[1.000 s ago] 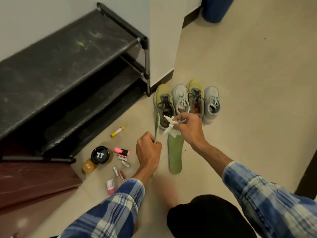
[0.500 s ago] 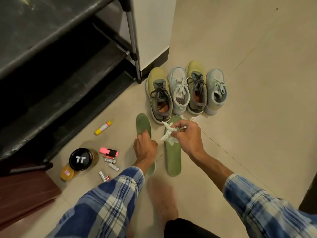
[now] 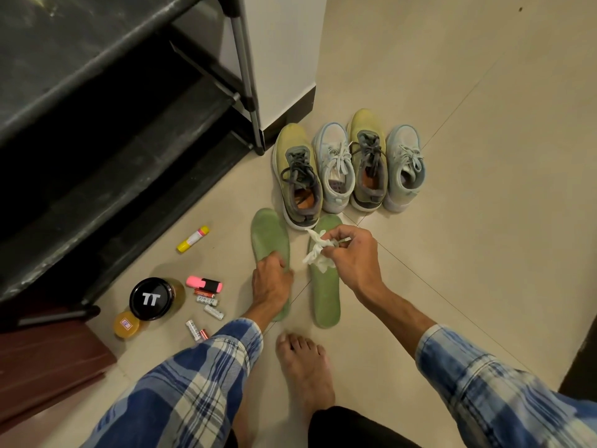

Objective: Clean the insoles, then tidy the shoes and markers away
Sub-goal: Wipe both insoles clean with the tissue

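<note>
On the beige tiled floor [image 3: 484, 221], the left hand [image 3: 271, 279] curls its fingers over one flat green foam insole [image 3: 269, 234]. The right hand [image 3: 352, 253] pinches a crumpled white tissue [image 3: 318, 250] just above the second green insole [image 3: 324, 295]. A row of four sneakers [image 3: 349, 163] stands just beyond; a pink highlighter [image 3: 204, 283] lies to the left.

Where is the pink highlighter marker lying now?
Head view: the pink highlighter marker lies on the tiled floor, left of the left hand, just right of the black-lidded round jar.

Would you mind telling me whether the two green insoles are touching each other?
Apart. The head view shows a strip of bare floor between the left insole and the right insole along their length.
</note>
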